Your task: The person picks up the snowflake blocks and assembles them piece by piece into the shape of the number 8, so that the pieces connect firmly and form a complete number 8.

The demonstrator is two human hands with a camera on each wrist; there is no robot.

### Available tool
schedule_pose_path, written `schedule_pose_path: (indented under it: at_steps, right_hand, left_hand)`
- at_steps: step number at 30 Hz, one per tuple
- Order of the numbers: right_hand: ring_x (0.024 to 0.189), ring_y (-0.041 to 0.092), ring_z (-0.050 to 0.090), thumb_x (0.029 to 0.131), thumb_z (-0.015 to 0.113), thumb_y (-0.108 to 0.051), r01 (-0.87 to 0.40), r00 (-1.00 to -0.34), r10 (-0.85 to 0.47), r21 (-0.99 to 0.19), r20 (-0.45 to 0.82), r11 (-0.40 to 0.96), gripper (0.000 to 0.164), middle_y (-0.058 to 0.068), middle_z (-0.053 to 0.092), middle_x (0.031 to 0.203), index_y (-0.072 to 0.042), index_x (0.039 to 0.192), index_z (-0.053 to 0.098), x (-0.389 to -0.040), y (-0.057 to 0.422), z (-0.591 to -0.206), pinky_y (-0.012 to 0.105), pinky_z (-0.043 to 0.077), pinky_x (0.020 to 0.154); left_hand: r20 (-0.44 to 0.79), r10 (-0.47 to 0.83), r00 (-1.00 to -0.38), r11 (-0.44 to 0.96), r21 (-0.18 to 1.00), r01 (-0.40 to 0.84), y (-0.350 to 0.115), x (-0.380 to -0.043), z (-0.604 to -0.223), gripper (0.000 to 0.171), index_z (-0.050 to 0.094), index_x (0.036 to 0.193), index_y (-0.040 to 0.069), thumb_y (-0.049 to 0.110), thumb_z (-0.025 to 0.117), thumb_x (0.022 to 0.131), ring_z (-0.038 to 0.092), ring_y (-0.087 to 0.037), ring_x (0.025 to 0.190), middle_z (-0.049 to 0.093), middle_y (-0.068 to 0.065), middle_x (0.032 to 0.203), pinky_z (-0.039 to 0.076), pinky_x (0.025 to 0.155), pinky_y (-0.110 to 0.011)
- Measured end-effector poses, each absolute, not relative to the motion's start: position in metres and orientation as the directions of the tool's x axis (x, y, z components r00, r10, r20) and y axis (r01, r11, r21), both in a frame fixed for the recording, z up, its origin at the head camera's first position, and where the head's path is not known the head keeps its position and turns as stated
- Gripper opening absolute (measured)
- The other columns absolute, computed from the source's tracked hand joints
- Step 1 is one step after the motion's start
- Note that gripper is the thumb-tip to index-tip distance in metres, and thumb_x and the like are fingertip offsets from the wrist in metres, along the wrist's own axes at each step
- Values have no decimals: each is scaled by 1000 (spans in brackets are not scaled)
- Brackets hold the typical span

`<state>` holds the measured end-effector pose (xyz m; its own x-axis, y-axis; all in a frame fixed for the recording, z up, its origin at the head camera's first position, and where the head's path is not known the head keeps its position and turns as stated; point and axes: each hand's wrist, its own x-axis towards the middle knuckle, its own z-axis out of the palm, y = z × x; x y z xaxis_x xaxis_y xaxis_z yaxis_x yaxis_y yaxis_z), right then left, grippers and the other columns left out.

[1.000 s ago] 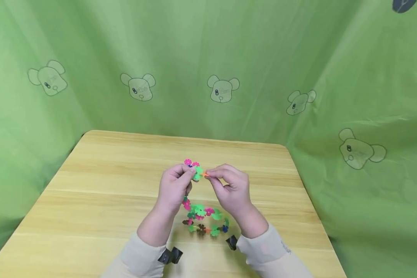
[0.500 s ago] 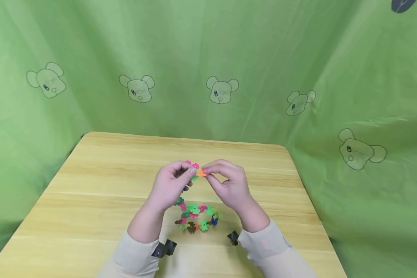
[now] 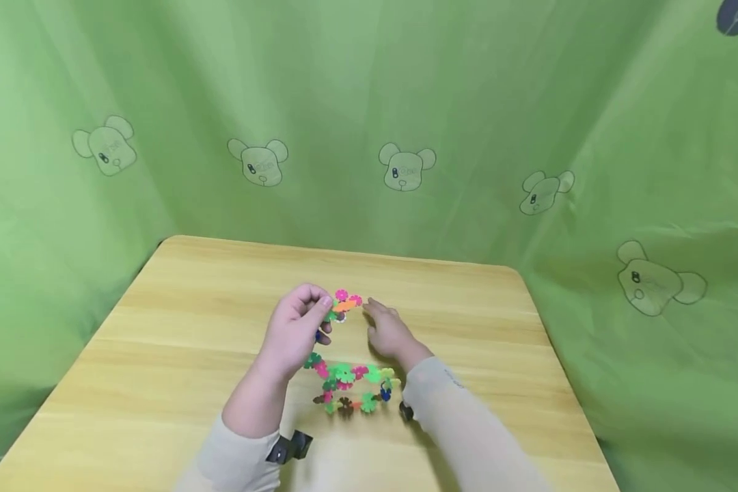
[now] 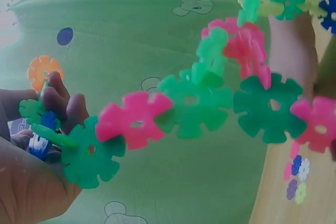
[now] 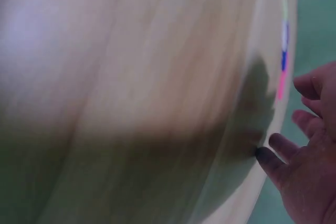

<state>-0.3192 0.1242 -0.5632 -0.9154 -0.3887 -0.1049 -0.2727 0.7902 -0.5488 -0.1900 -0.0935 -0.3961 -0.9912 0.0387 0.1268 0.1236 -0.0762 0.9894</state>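
My left hand point(image 3: 295, 328) pinches one end of a chain of flower-shaped interlocking plastic discs point(image 3: 344, 372). An orange disc point(image 4: 39, 67) is at that end, beyond the fingertips. From the hand, green and pink discs run down into a loop with brown, yellow and dark blue ones, nearer the body. My right hand point(image 3: 390, 331) is low over the wooden table, its fingers apart and nothing between them. Just beyond its fingertips is a small group of loose discs point(image 5: 283, 59) in pink, blue, white and pale yellow.
The wooden table point(image 3: 209, 273) has rounded far corners. Green curtains point(image 3: 332, 82) printed with bear heads hang behind it and along both sides. Each wrist carries a small black camera, such as the left wrist camera point(image 3: 290, 447).
My right hand has let go of the orange disc, which stays on the chain in my left hand, and has moved down towards the loose discs. The chain has shifted slightly left.
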Motion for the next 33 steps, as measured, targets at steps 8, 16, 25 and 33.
schedule_pose_path:
  at_steps: [8, 16, 25, 33]
  right_hand:
    - [156, 35, 27, 102, 43, -6, -322, -903, -388, -308, -184, 895, 67, -4, 27, 174, -24, 166, 35, -317, 116, -576, 58, 26, 125]
    - [144, 37, 42, 103, 49, -12, -411, -896, -433, -180, -104, 894, 63, 6, 40, 167, -14, 165, 37, -317, 115, -577, 55, 37, 120]
    - [147, 41, 42, 105, 48, -15, -354, -921, -378, -199, -98, 914, 58, 13, 43, 165, -11, 163, 40, -319, 122, -575, 57, 35, 121]
    - [106, 31, 66, 104, 68, -18, -258, -963, -270, -251, -10, 933, 32, 14, 64, 115, -1, 130, 71, -316, 150, -582, 46, 58, 96]
  left_hand:
    - [143, 42, -989, -89, 986, 139, -93, -187, -394, 13, 57, 101, -6, 2, 51, 109, 53, -14, 65, 56, -2, 76, 54, 57, -25]
    - [146, 31, -989, -90, 986, 143, -93, -186, -393, 14, 57, 100, -6, 2, 50, 109, 51, -14, 65, 62, -3, 79, 53, 57, -25]
    - [125, 41, -991, -85, 989, 121, -91, -185, -392, 13, 57, 101, -6, 3, 51, 109, 51, -13, 64, 53, -2, 75, 53, 57, -24]
    - [135, 41, -990, -73, 989, 132, -92, -188, -393, 16, 58, 102, -6, 6, 52, 110, 50, -11, 63, 65, -4, 82, 51, 57, -24]
